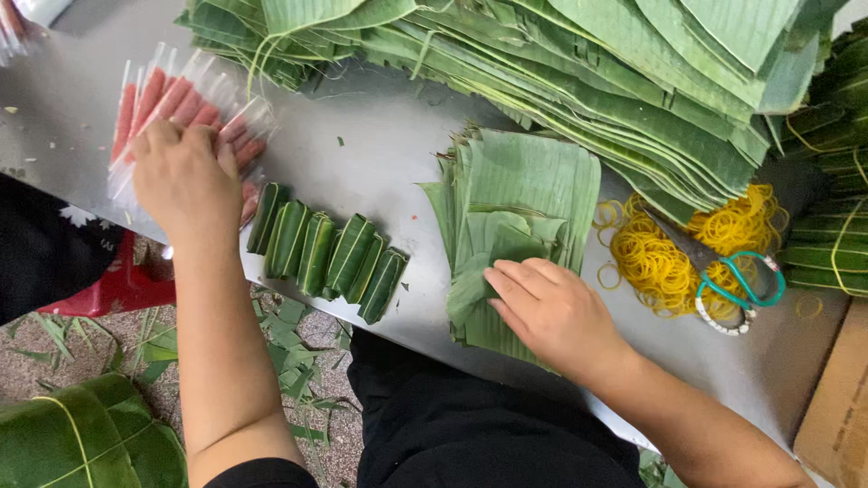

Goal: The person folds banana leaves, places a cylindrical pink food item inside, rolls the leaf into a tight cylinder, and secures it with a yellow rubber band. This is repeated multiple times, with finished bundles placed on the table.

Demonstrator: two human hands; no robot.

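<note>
Left hand [183, 177] flat, fingers spread, pressing on pink sausages in clear wrappers [185, 107], left of the cut banana-leaf stack [520, 194]. Right hand [549, 312] loosely open, fingertips on that stack. Wrapped leaf rolls [327, 253] between.

Single view, head-worn camera. Position: above the near edge of the metal tabletop [380, 163], looking steeply down and slightly forward. Range: close; both forearms enter from the bottom of the frame, with the left hand [185, 181] at upper left and the right hand [551, 312] at centre right. Coverage: the tabletop runs slantwise across the frame, its near edge falling from left to lower right. Far limit: the stacked banana leaves [579, 63] are cut off by the top edge. Near limit: dark clothing and leaf-strewn floor [298, 361] show below the tabletop edge. No second view; nothing shared.
</note>
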